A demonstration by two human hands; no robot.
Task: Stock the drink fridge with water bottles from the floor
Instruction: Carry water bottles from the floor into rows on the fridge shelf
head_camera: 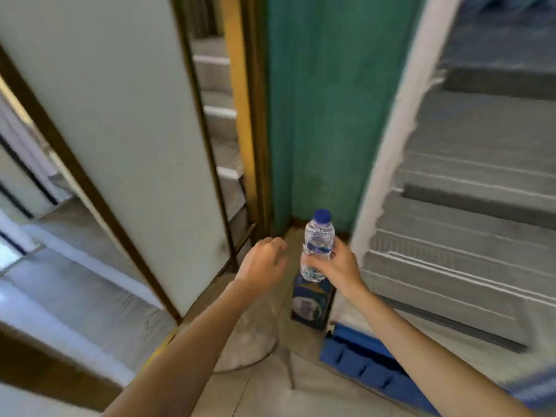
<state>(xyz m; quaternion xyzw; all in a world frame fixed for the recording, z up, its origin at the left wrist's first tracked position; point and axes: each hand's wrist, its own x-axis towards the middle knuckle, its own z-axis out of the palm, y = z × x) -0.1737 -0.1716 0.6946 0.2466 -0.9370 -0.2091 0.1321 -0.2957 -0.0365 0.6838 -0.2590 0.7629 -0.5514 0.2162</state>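
Fridge [469, 188]: open on my right, wire shelves stepped and bare in the part I can see, all of it blurred. Risk: a bottle stood on a wire gap could tip if I let go before it settles.

Fridge door [120, 121]: swung out on my left, pale inner face toward me. Risk: my free elbow could knock it as I turn.

Green wall [319, 109]: straight ahead, between door and cabinet. No hazard noted.

Floor [270, 386]: pale tile, narrow strip between door and fridge base. Risk: tight footing.

Blue base trim [370, 359]: low edge of the fridge, near my right forearm. Risk: catching a foot on it.

Blue carton [311, 302]: on the floor in the corner, directly under the bottle; contents not visible.

My right hand [337, 266]: fingers wrapped round the bottle's lower half, thumb side toward me.

My left hand [264, 260]: loosely curled, holding nothing, just beside the bottle but apart from it.

Water bottle [318, 245]: upright, blue cap on, held above the carton, not yet in the fridge. Risk: a low grip leaves it top-heavy; thin plastic may slip.
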